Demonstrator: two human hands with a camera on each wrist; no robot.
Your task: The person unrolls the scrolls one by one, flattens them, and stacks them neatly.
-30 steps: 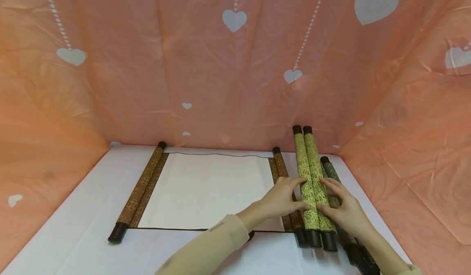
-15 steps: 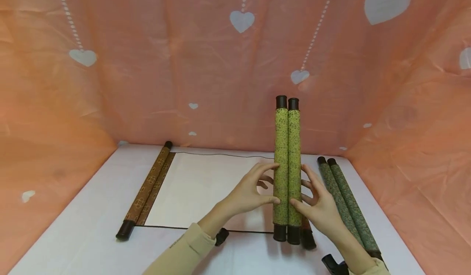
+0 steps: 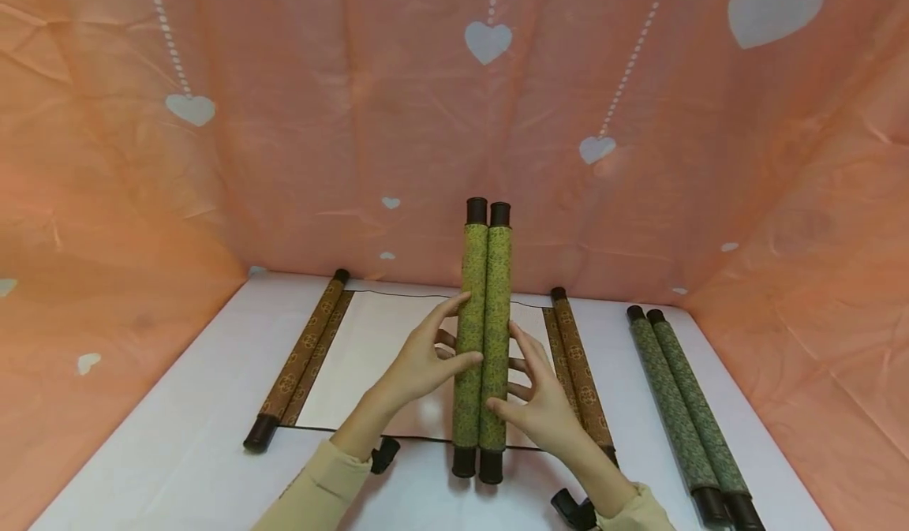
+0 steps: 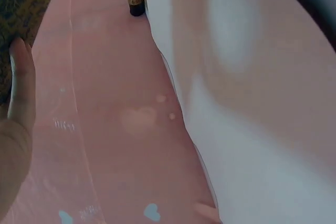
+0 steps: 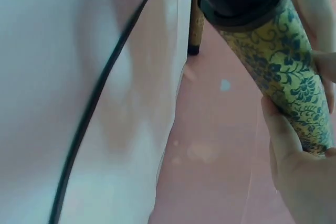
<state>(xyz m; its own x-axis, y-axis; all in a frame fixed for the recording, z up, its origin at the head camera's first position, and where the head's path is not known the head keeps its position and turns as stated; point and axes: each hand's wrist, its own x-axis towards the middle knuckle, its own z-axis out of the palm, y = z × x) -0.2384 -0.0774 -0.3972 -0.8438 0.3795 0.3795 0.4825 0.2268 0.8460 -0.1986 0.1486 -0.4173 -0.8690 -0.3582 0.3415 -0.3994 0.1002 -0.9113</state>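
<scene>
Here, paired yellow rolls (image 3: 495, 330) between left hand (image 3: 419, 364) and right hand (image 3: 541, 406)

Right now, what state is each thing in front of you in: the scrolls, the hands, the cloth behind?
Yellow-green scroll: rolled up as two rolls side by side, held up over the brown scroll.
Brown scroll: spread open, partly hidden; the paper that shows is blank.
Dark green scroll: rolled up, lying on the table.
Left fingers: gripping the left roll.
Right fingers: gripping the right roll.
Pink cloth: hanging, creased.
</scene>
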